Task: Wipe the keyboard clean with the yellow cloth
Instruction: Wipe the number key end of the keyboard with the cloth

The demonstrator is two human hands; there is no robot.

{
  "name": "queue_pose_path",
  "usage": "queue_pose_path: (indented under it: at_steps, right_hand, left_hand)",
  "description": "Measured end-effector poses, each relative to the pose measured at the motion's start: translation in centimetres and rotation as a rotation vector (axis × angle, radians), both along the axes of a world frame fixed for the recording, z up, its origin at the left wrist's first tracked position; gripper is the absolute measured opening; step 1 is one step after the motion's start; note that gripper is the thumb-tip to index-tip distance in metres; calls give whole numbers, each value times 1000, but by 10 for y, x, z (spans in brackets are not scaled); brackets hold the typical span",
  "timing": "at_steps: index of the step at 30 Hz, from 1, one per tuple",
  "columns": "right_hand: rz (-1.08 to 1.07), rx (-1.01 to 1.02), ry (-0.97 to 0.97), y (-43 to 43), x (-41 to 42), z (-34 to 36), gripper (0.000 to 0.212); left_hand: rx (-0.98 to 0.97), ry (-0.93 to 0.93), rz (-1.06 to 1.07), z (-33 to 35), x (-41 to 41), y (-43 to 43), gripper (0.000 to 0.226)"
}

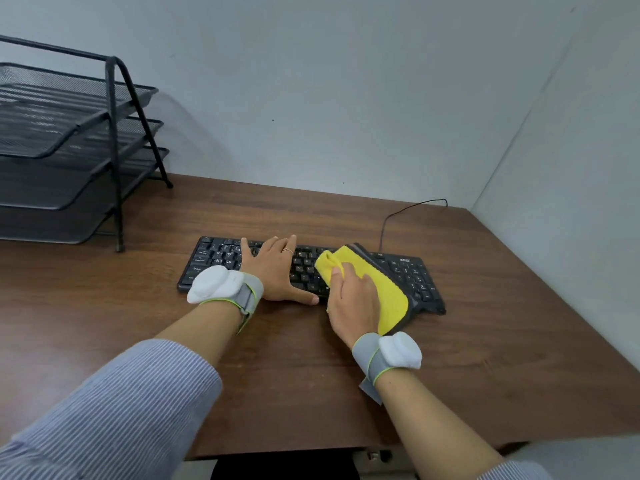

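Observation:
A black keyboard (408, 275) lies across the middle of the brown desk. My left hand (273, 268) rests flat on its left-centre keys, fingers spread and straight. A yellow cloth (388, 296) with a grey edge is draped over the keyboard's right-centre part and hangs past its front edge. My right hand (353, 299) lies on top of the cloth, with the thumb and fingers bunching its left end against the keys. The keys under the cloth and both hands are hidden.
A black three-tier mesh paper tray (79, 157) stands at the back left of the desk (277, 375). The keyboard's cable (398, 213) runs from its back edge to the right rear corner. Walls close the desk at the back and right.

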State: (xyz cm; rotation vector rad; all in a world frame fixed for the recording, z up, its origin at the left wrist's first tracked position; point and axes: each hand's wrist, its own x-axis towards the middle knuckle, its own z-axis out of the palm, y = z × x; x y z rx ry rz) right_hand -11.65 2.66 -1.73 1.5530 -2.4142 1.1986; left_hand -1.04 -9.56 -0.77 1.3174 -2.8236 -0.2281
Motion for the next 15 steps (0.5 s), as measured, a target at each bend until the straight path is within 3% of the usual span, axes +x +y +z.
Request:
queue_pose_path:
  at_steps: [7,11,15]
  right_hand:
    - [-37,-32,-84,0,-2,-4,27]
    - [67,3,-46,-2,9,-4,26]
    - [-30,-70,-87,-4,0,-4,26]
  left_hand:
    - [-13,28,87,0,20,-1,127]
    - [-17,59,120,-5,27,0,124]
    - [-69,123,125,-9,36,1,119]
